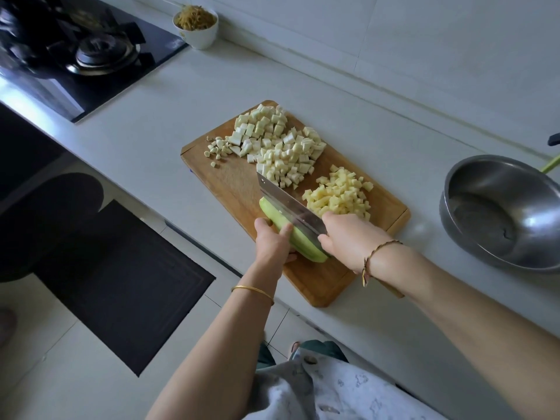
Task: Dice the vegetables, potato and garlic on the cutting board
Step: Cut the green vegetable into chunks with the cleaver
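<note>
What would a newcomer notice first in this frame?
The cleaver, gripped by the right hand, lies lengthwise against a pale green vegetable that the left hand holds at the near end of the cutting board. Beyond the blade sit heaps of whitish dice and yellow potato dice, with garlic bits at the board's far left corner.
</note>
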### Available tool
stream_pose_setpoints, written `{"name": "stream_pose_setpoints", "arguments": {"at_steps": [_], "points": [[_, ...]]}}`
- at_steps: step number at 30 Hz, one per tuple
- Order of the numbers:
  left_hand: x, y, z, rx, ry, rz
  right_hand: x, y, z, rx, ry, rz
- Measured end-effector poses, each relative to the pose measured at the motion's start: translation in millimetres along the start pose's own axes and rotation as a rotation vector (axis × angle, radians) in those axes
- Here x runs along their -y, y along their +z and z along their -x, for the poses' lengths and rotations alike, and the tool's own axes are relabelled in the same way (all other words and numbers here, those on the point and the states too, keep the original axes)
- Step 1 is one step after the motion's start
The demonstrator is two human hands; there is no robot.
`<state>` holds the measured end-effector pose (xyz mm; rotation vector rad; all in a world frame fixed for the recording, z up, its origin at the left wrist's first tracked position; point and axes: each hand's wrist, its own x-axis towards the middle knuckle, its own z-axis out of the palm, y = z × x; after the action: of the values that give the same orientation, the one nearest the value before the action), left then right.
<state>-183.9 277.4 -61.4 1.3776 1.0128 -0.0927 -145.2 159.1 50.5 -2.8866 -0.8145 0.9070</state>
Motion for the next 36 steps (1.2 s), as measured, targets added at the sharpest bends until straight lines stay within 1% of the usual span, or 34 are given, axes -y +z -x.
{"name": "stream_pose_setpoints", "arguments": {"at_steps": [9,12,15,18,27,32,36], "points": [[-2.0,1.8,-0.6,0.002,-0.061,0.032,-4.7,37.4,-4.6,-0.072,0.02,-0.042],[-6.1,4.3,-1.4,-0.017,-0.09,0.03,-8.9,36.4,-8.5,-0.046,0.004,-0.077],[-12.1,7.9,-2.3,-0.055,-0.116,0.01,-15.6,20.4,-11.9,0.008,-0.03,-0.132],[-13.2,10.2,-1.3,-0.066,-0.109,-0.003,-22.1,6.2,-7.4,0.035,-0.059,-0.123],[-10.7,6.4,4.4,-0.023,-0.098,0.001,-23.6,49.0,-1.1,-0.098,0.0,-0.086],[-12.8,3.3,7.0,0.004,-0.121,0.007,-21.1,61.2,-6.8,-0.126,0.007,-0.111],[-14.0,4.7,10.1,0.009,-0.12,-0.001,-17.2,63.8,-13.8,-0.169,0.0,-0.18]]}}
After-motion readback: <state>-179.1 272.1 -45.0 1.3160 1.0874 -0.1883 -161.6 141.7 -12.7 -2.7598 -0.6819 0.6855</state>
